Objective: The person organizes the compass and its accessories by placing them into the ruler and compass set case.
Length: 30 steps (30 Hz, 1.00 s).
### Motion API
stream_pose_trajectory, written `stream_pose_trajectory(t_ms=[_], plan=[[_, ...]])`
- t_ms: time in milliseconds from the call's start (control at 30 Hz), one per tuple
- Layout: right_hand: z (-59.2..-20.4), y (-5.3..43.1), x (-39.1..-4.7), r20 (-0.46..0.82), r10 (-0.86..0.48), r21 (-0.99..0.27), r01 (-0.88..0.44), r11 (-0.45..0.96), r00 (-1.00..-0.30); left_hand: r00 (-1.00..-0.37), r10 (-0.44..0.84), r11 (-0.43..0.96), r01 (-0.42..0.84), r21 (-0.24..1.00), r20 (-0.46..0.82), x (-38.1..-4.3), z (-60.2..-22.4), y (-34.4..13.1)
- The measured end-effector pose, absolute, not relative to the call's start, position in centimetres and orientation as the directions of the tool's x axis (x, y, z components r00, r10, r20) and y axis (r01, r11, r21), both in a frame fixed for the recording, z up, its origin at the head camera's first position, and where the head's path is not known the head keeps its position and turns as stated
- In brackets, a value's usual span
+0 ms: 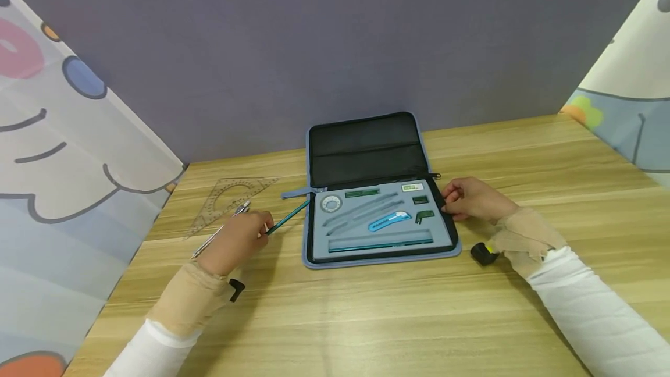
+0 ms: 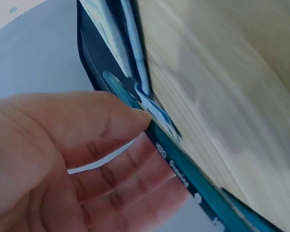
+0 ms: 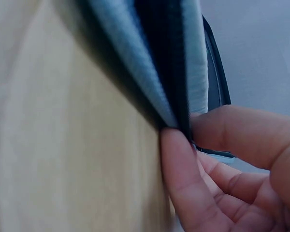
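Note:
My left hand (image 1: 238,242) pinches a dark green pencil (image 1: 288,217), whose far end points at the left edge of an unfolded zip case (image 1: 382,259). White lettering shows on the pencil (image 2: 176,164) in the left wrist view, under the thumb. Across the case, my right hand (image 1: 473,199) grips its right edge between thumb and fingers; the right wrist view shows the pinched blue-and-black border (image 3: 169,96). In the case's grey tray (image 1: 321,237) lie a blue utility knife (image 1: 389,221), another green pencil (image 1: 387,245), a white eraser (image 1: 412,187) and several small green pieces.
Left of the case lie a silver compass (image 1: 242,208), partly behind my left hand, and a clear triangular ruler (image 1: 209,211). A round white dial-like piece (image 1: 331,203) sits in the tray's upper left. The grey panel (image 1: 340,45) stands behind the wooden table (image 1: 335,319).

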State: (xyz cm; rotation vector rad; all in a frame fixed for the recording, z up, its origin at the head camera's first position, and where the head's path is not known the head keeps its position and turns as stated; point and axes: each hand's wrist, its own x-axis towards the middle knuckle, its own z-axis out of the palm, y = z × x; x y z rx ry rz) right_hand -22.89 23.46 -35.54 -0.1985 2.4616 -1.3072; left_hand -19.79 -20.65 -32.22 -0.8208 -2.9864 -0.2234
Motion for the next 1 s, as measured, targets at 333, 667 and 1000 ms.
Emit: stream_pose_trajectory(t_ms=[333,667,1000], plan=[[-35.6,23.4,-23.0,-0.238,-0.284,-0.824,0.039,0.565,-0.929,-0.808,0.572,0.805,0.586,0.095,0.141,-19.5,-32.4,-18.4],[-35.6,23.6,-22.9,-0.235,-0.284,-0.825,0.036,0.564,-0.930,-0.734,0.658,0.734,0.675,0.077,0.169,-19.3,-32.8,-15.4],[-35.5,23.5,-22.9,-0.237,-0.272,-0.824,0.044,0.565,-0.933,-0.681,0.720,0.671,0.733,0.115,0.135,-18.9,-33.3,-11.6]])
